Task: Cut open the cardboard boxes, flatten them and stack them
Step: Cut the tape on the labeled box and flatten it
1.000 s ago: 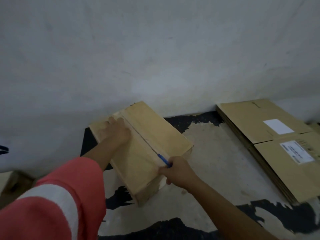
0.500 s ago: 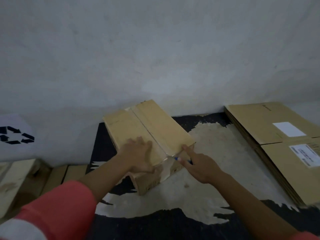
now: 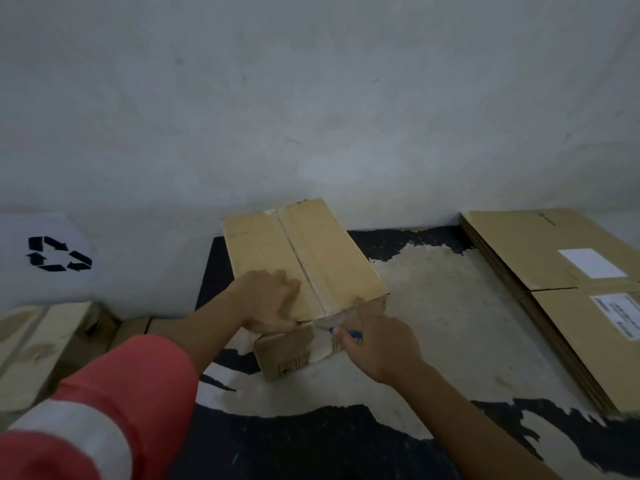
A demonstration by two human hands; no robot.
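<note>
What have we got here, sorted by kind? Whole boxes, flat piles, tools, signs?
Whole boxes: 2, the taped box in the middle and a box at the left edge; whether more stand beside it is unclear.
Flattened stack: 1
Blue cutter: 1
Recycling sign: 1
Total: 5

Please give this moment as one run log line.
step: cutting tape | left hand: presses box top | right hand: holds blue cutter at near edge | flattened stack: right
</note>
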